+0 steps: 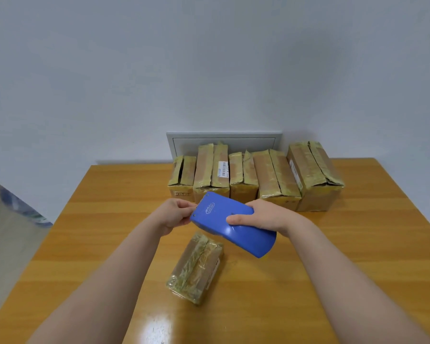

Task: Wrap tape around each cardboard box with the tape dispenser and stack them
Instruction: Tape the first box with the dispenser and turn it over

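Observation:
A blue tape dispenser (230, 223) is held in the air above the table's middle. My right hand (263, 216) grips its body, thumb across the top face. My left hand (175, 213) pinches at its left end; whether tape is between the fingers is hidden. Below the dispenser lies a small cardboard box (196, 268), wrapped in yellowish tape, apart from both hands. Several taped cardboard boxes (256, 175) stand in a row at the table's far edge.
The wooden table (104, 239) runs left and right of the hands. A grey wall panel (224, 140) sits behind the box row. A white wall rises behind the table. At the far left, a blurred object (23, 207) lies beyond the table's edge.

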